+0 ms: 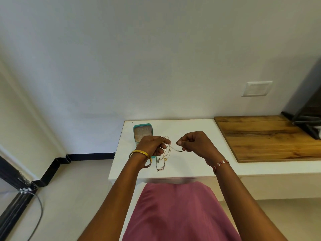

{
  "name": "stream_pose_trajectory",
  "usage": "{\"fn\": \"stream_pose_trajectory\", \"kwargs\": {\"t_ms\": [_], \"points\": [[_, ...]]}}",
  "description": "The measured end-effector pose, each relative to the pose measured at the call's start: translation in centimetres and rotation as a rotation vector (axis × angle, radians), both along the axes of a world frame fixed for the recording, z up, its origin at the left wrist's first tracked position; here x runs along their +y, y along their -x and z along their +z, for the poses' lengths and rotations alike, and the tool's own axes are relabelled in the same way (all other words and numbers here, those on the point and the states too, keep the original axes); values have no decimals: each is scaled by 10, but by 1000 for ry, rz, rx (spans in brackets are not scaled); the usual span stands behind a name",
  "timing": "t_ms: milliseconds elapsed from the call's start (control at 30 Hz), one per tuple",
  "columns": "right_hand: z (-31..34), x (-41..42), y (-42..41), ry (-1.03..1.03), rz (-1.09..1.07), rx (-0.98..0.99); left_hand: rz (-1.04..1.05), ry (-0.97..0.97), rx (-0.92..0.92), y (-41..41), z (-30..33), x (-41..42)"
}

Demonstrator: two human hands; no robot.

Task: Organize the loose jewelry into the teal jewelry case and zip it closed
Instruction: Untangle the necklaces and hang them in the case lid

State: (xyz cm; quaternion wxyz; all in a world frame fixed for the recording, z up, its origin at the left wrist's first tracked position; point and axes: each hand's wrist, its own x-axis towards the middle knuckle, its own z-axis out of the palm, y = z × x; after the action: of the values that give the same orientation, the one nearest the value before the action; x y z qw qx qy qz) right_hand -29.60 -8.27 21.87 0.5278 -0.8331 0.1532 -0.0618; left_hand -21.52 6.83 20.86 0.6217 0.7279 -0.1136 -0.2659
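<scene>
Both hands raised over white tabletop (199,136). Left hand (152,145) and right hand (194,145) each pinch a thin necklace (166,153), short span taut between them, probably to untangle; loops hang down. Teal case (142,132) stands open behind left hand, ready to load.

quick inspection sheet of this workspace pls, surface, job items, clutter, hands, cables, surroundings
surface: white table, joined on the right by a wood-topped counter
job's things: teal jewelry case open, lid up, near the table's back left; thin chains hanging from the hands, tangled
clutter: nothing seen
hands: left hand and right hand each pinch the chains, a short length taut between them
cables: grey cable on the floor, lower left
surroundings: white wall, wall switch plate, dark object on the counter
</scene>
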Motion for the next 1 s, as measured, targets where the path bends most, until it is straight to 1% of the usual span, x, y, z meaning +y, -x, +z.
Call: {"fn": "stream_pose_trajectory", "kwargs": {"t_ms": [167, 267, 500, 600, 767, 867, 1000], "points": [[-6, -5, 2, 0, -27, 8, 31, 0, -47, 0, -1, 3], [-10, -7, 1, 49, -12, 30, 34, -12, -71, -1, -3, 2], [-19, -7, -1, 137, -7, 70, 87, -19, -24, -2, -5, -3], [-19, -2, -2, 173, 18, 54, 95, -34, -3, -2, -4, -5], [-17, 16, -6, 176, 79, -25, 86, -42, 32, 0, -4, -7], [-15, 26, -7, 165, 126, -33, 96, -45, 22, 2, -4, -7], [-13, 31, -8, 56, 148, -2, 61, -49, -9, 2, -1, -5]]}}
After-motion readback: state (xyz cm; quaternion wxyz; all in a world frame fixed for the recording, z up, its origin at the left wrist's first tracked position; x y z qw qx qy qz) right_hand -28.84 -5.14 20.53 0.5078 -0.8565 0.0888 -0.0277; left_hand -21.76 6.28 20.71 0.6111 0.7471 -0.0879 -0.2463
